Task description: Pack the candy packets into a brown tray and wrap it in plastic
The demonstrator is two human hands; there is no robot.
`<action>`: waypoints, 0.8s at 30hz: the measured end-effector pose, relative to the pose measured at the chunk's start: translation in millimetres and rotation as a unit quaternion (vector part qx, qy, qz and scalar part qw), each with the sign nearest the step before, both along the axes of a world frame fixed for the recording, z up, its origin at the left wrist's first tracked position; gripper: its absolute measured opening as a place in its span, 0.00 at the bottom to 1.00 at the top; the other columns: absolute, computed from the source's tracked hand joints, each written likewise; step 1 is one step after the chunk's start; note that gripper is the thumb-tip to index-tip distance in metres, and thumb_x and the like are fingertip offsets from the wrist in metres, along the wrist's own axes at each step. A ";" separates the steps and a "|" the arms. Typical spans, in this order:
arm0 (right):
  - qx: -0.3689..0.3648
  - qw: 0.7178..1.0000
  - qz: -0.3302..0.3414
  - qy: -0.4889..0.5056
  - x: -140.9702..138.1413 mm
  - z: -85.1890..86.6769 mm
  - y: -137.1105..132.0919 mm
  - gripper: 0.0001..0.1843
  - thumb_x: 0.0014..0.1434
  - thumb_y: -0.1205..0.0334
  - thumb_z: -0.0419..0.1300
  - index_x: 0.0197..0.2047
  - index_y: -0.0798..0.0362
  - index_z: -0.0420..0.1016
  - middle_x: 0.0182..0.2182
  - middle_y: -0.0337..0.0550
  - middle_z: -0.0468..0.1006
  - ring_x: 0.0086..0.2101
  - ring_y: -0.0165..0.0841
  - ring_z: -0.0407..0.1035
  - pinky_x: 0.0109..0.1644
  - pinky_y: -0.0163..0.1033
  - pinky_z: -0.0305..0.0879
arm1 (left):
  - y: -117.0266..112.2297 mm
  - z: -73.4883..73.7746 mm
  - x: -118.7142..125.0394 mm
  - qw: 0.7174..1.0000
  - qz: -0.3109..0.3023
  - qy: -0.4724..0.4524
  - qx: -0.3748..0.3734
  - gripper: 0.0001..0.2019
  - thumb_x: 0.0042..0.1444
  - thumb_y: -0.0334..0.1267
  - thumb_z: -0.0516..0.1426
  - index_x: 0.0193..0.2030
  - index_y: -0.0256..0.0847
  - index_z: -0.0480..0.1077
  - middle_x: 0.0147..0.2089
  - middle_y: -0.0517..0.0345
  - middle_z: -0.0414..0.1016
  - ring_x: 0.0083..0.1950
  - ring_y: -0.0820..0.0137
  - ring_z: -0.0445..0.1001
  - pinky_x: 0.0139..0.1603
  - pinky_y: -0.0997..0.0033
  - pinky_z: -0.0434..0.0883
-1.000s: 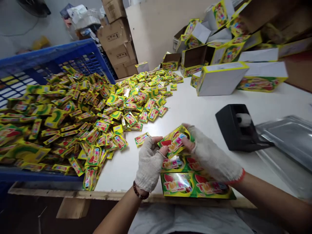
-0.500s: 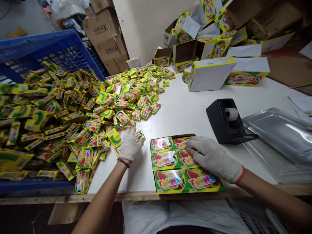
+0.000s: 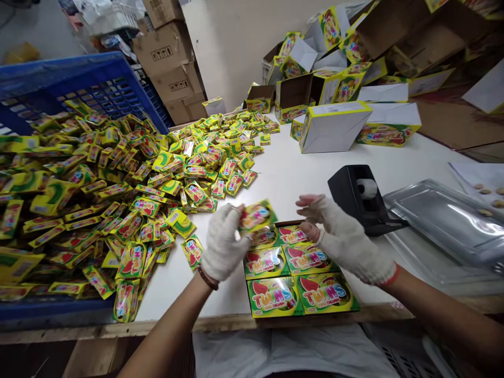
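Gloved in white knit, my left hand (image 3: 226, 242) pinches a small yellow-green candy packet (image 3: 258, 216) over the upper left of a carton. The carton (image 3: 244, 281) stands at the table's front edge, with "TWINS" candy packets (image 3: 275, 295) laid in rows of two, printed face up. My right hand (image 3: 340, 239), gloved with bare fingertips, hovers over the carton's upper right side, fingers apart and nothing in them. One loose packet (image 3: 192, 251) lies on the table left of my left hand. A large heap of the same packets (image 3: 129, 210) spreads leftward.
A blue crate (image 3: 114, 84) at the left holds part of the heap. A black tape dispenser (image 3: 354, 199) and clear plastic trays (image 3: 441, 231) lie to the right. White-and-yellow cartons (image 3: 334, 128) stand at the back, with more piled behind. Brown boxes (image 3: 165, 58) are stacked beyond the table.
My left hand has moved right from the heap's edge to above the carton, bringing a packet. My right hand has lifted off the packets in the carton and opened.
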State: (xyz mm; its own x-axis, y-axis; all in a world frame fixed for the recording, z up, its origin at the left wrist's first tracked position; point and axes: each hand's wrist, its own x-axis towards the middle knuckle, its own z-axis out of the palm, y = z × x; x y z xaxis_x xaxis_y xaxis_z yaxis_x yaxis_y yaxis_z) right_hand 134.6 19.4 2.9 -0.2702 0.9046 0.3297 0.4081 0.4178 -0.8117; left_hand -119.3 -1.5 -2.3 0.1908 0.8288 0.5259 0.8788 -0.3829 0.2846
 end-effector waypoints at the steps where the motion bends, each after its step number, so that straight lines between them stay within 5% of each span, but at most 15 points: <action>1: -0.028 0.999 0.014 0.031 -2.3 10.5 4.6 0.28 0.62 0.45 0.58 0.61 0.49 0.64 0.52 0.52 0.75 0.45 0.41 0.75 0.48 0.46 0.74 | -3.1 5.4 14.8 0.998 -0.043 0.007 0.049 0.24 0.56 0.37 0.61 0.60 0.40 0.65 0.49 0.49 0.73 0.51 0.60 0.73 0.53 0.57 0.72; 4: -0.090 0.993 0.070 0.003 -3.1 36.9 18.6 0.20 0.61 0.45 0.58 0.46 0.52 0.74 0.39 0.47 0.79 0.38 0.38 0.74 0.42 0.42 0.72 | -5.5 11.8 48.7 0.989 -0.098 0.018 0.109 0.26 0.57 0.38 0.60 0.62 0.39 0.63 0.50 0.46 0.74 0.50 0.57 0.74 0.50 0.56 0.74; 6: -0.101 0.992 0.059 -0.047 2.2 41.0 26.8 0.17 0.61 0.48 0.56 0.37 0.52 0.75 0.31 0.43 0.77 0.34 0.36 0.72 0.39 0.40 0.70 | -2.9 8.5 56.3 0.994 -0.081 -0.019 0.070 0.27 0.58 0.40 0.60 0.64 0.37 0.62 0.53 0.43 0.74 0.54 0.56 0.74 0.53 0.55 0.73; 10: -0.079 0.989 0.029 -0.119 10.5 11.3 37.6 0.15 0.62 0.52 0.53 0.30 0.52 0.73 0.31 0.43 0.76 0.34 0.36 0.71 0.40 0.40 0.69 | 2.3 -7.3 44.5 0.990 0.000 -0.070 -0.119 0.22 0.62 0.39 0.55 0.62 0.36 0.66 0.54 0.43 0.76 0.57 0.55 0.73 0.60 0.51 0.69; 13: -0.039 0.984 0.048 -0.164 3.2 -18.4 36.6 0.15 0.64 0.60 0.50 0.37 0.55 0.77 0.40 0.50 0.79 0.43 0.38 0.74 0.50 0.42 0.69 | 0.6 -18.5 36.4 0.968 0.026 -0.100 -0.228 0.18 0.65 0.39 0.50 0.58 0.37 0.70 0.53 0.45 0.77 0.57 0.57 0.73 0.60 0.52 0.69; 16: 0.004 0.958 0.075 -0.275 -6.6 -31.6 28.6 0.19 0.66 0.64 0.48 0.50 0.60 0.77 0.48 0.57 0.79 0.49 0.43 0.73 0.57 0.48 0.67 | -6.4 -21.7 38.5 0.967 0.007 -0.107 -0.233 0.16 0.66 0.38 0.49 0.53 0.38 0.72 0.51 0.47 0.78 0.55 0.60 0.73 0.58 0.56 0.70; 20: 0.036 0.915 0.077 -0.395 -9.5 -29.5 18.5 0.23 0.67 0.62 0.53 0.60 0.65 0.71 0.51 0.61 0.77 0.51 0.49 0.71 0.56 0.52 0.67 | -13.2 -11.9 47.3 0.975 -0.032 0.050 -0.215 0.22 0.64 0.45 0.55 0.61 0.37 0.69 0.51 0.46 0.74 0.53 0.55 0.70 0.56 0.51 0.69; 24: 0.027 0.917 0.052 -0.395 -10.0 -27.1 13.1 0.19 0.66 0.62 0.55 0.57 0.62 0.74 0.51 0.60 0.76 0.51 0.48 0.70 0.57 0.53 0.66 | -16.9 1.3 55.6 0.956 -0.048 0.192 -0.216 0.27 0.67 0.47 0.51 0.69 0.38 0.61 0.60 0.40 0.71 0.59 0.49 0.68 0.63 0.34 0.60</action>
State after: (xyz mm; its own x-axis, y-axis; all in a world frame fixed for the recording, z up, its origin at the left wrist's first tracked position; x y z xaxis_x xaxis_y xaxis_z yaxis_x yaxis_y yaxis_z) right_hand 124.6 32.5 -24.2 -0.5277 0.8486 0.0383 0.8153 0.5186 -0.2577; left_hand -63.7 -18.4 -1.0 0.3872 0.9219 0.0148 0.9171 -0.3867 0.0969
